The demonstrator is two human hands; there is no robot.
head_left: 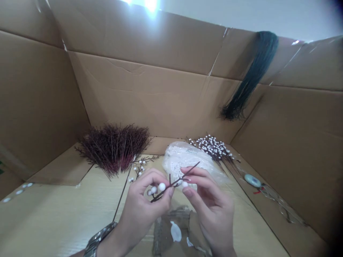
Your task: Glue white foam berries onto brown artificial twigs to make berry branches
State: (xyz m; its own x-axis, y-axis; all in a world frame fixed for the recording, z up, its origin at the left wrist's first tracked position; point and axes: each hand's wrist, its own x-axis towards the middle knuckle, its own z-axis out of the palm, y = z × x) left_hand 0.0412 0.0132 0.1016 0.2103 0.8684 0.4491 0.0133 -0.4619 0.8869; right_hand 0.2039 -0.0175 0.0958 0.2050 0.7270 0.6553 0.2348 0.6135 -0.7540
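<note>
Holding the dark twig [174,183] above the near middle of the table [66,214], slanted along its length from near left to far right. Closed thumb to fingers on the stem with the left hand [146,203], beside the white berries [162,186] at the near-left part. Nearly closed with the right hand [214,203], pinching a white bead [185,184] between thumb and fingers, just to the near side of the stem; cannot tell whether joined to it. Nearest to the twig's far-right tip with the right hand, to its lower stem with the left. Below, on the near side, a cardboard piece [171,216] with a white scrap [175,231]. Beyond, a plastic bag [198,160]; far left, bunched bare twigs [115,146]; far right, berried sprigs [214,147]; above these, hanging green strands [252,78].
</note>
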